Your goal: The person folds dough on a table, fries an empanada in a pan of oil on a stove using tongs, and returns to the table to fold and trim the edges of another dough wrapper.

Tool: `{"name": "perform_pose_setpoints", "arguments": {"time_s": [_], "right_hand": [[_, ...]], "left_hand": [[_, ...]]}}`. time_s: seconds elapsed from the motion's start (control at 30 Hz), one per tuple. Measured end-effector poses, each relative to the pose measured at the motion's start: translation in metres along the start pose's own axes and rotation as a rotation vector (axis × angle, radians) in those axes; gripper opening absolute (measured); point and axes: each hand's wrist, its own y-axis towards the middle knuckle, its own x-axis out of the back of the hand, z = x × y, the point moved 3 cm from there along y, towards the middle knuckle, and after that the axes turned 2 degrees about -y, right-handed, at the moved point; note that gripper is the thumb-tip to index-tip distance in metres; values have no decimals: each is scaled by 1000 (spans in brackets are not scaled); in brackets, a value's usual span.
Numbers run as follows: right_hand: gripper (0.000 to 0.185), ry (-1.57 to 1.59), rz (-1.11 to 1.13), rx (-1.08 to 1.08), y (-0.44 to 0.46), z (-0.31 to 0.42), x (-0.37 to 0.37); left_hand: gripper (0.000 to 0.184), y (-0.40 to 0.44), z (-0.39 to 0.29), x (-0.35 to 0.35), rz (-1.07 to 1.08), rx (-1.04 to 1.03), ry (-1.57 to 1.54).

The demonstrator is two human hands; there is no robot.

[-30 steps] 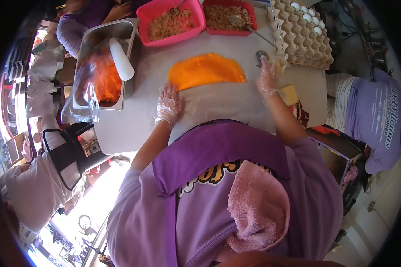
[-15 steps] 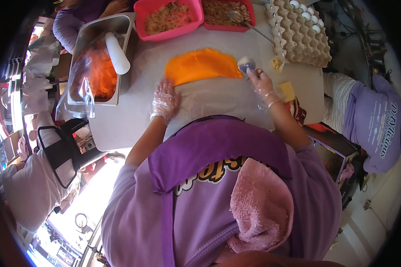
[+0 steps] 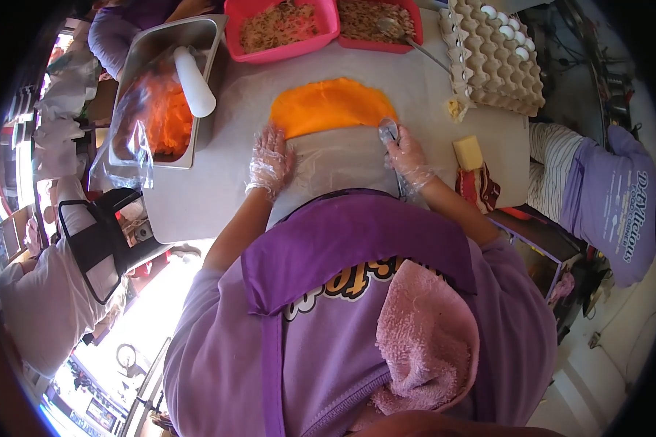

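Note:
A folded half-round sheet of orange dough (image 3: 332,105) lies on clear plastic on the table. My left hand (image 3: 271,160), in a clear plastic glove, rests flat at the dough's lower left corner with its fingers extended. My right hand (image 3: 410,159), gloved too, is closed round a small round metal cutter (image 3: 388,130), which stands at the dough's lower right corner. The fingers partly hide the cutter's handle.
At the left, a steel tub (image 3: 210,87) holds orange dough, a plastic bag and a white roller (image 3: 194,84). Pink containers (image 3: 280,49) of filling stand at the back. Egg trays (image 3: 488,62), a yellow block (image 3: 468,153) and a co-worker (image 3: 611,197) are at the right.
My right hand has moved left and toward me with the cutter, from beside the egg trays to the dough's right corner. My left hand has stayed by the dough's left corner.

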Motion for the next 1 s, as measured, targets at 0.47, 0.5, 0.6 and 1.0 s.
{"name": "perform_pose_setpoints", "arguments": {"time_s": [0.47,0.5,0.6,1.0], "right_hand": [[35,-180,47,36,32,6,-6],[35,-272,-2,95,34,10,-4],[36,-382,-34,163,38,23,3],[34,-569,145,189,63,62,18]], "left_hand": [[56,-1,-2,6,-15,13,6],[56,-1,-2,7,-11,17,5],[56,0,-2,6,-11,18,14],[55,0,0,7,17,23,21]]}}
